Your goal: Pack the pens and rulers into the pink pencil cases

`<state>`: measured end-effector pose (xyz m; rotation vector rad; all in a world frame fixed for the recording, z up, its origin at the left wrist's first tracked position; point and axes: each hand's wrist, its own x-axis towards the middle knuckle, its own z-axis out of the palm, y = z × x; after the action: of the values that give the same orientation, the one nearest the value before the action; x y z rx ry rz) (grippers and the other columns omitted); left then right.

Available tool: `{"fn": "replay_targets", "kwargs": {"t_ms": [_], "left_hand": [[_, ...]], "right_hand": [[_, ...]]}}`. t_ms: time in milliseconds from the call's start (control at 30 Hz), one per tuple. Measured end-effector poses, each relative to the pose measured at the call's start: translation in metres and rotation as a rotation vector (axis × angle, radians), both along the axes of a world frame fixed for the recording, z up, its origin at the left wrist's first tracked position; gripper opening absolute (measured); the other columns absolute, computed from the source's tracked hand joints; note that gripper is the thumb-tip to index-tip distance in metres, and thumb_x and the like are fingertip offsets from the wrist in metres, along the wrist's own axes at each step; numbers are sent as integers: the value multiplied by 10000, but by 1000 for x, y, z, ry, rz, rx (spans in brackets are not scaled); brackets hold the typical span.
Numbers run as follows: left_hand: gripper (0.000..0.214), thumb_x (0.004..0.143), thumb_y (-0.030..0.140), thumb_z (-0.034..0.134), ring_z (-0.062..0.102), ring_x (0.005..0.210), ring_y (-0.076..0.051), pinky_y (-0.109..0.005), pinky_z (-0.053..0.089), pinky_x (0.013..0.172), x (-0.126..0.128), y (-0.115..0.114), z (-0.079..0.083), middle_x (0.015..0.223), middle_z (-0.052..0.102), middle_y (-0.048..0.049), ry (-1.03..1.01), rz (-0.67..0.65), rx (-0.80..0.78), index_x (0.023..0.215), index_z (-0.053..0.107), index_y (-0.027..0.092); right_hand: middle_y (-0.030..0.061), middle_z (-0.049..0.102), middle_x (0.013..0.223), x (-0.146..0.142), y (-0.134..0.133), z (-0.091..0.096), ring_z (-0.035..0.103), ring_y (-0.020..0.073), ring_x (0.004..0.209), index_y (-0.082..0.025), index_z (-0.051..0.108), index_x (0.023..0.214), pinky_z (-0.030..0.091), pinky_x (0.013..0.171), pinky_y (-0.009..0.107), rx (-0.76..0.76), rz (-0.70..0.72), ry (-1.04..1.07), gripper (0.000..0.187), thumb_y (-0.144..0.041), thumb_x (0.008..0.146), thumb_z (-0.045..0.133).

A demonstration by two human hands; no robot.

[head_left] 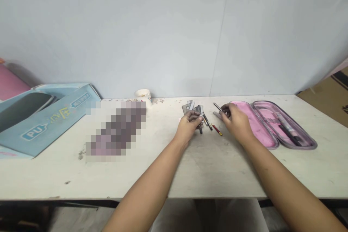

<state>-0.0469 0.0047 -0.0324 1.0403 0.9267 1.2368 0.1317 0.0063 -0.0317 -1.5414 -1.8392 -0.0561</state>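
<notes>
My left hand (189, 125) is closed on a bunch of pens and flat grey pieces (196, 110) near the middle of the white table (163, 166). My right hand (236, 121) pinches a thin dark pen (218, 107) just left of an open pink pencil case (272, 123). A red pencil (216, 129) and a dark pen (208, 121) lie on the table between the two hands. A dark pen (289, 134) rests inside the right half of the case.
A light blue cardboard box (40, 119) lies at the left end of the table. A small white cup (143, 95) stands by the wall. A blurred patch (115, 130) covers part of the table. A brown carton (330, 96) sits at far right.
</notes>
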Motion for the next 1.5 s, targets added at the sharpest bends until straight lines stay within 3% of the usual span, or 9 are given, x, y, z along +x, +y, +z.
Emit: {"fn": "replay_targets", "kwargs": {"t_ms": [100, 300, 467, 567, 833, 1100, 1233, 1367, 1500], "left_hand": [[300, 611, 295, 723, 549, 606, -89, -234, 460, 608, 0, 0, -1, 721, 604, -15, 27, -6, 10, 829, 580, 146], [267, 612, 297, 721, 552, 614, -93, -234, 465, 612, -2, 1, -2, 712, 613, -23, 41, 13, 27, 785, 591, 140], [260, 616, 295, 713, 553, 623, -100, -230, 456, 609, -1, 3, -5, 710, 610, -26, 86, 5, 59, 794, 599, 142], [218, 640, 277, 685, 543, 612, -102, -235, 449, 609, -2, 4, -6, 711, 602, -19, 120, 2, 85, 793, 594, 153], [157, 708, 220, 599, 545, 695, -128, -212, 414, 646, 2, -4, -6, 731, 610, -16, 423, -109, 340, 860, 636, 202], [229, 700, 107, 505, 531, 649, -112, -204, 419, 633, 5, -7, -10, 683, 575, 12, 321, -104, 332, 879, 607, 205], [232, 689, 98, 514, 532, 659, -108, -206, 421, 641, 5, -6, -13, 704, 575, 11, 295, -114, 329, 885, 584, 200], [199, 707, 179, 561, 565, 619, -115, -254, 465, 640, 5, -2, -9, 698, 570, 6, 108, -95, 203, 900, 511, 190], [205, 717, 209, 574, 576, 591, -107, -261, 478, 617, 3, -1, -3, 732, 593, -14, 70, -50, 122, 901, 485, 181]], "right_hand": [[78, 642, 918, -2, -4, 3, 566, 197, 839, -183, 561, 998, 416, 744, 320, 106, 151, 134, 240, -307, 833, 440], [76, 648, 894, -10, -11, 2, 553, 201, 864, -187, 603, 910, 417, 773, 334, 96, 355, 51, 210, -278, 848, 424], [71, 646, 890, -7, -12, 3, 555, 192, 831, -187, 594, 916, 424, 748, 332, 156, 243, 160, 207, -278, 850, 420], [70, 645, 873, -6, -13, 4, 543, 196, 847, -187, 600, 883, 417, 763, 333, 127, 302, 120, 196, -264, 847, 423], [66, 639, 866, -17, -14, 6, 591, 178, 782, -189, 523, 988, 433, 667, 293, 35, 238, 342, 244, -362, 841, 432], [83, 615, 740, -38, -23, -11, 589, 210, 683, -96, 353, 1177, 422, 601, 302, 35, 278, 159, 479, -420, 834, 435], [58, 616, 729, -37, -23, -5, 586, 192, 657, -106, 321, 1233, 409, 584, 280, -14, 322, 101, 503, -414, 845, 412], [90, 645, 823, -22, -16, 5, 585, 235, 770, -159, 331, 1285, 408, 613, 306, -10, 74, -82, 491, -403, 862, 381], [192, 632, 834, -7, -7, -1, 514, 325, 934, -119, 556, 1031, 404, 612, 350, -67, -109, -395, 278, -212, 842, 376]]}}
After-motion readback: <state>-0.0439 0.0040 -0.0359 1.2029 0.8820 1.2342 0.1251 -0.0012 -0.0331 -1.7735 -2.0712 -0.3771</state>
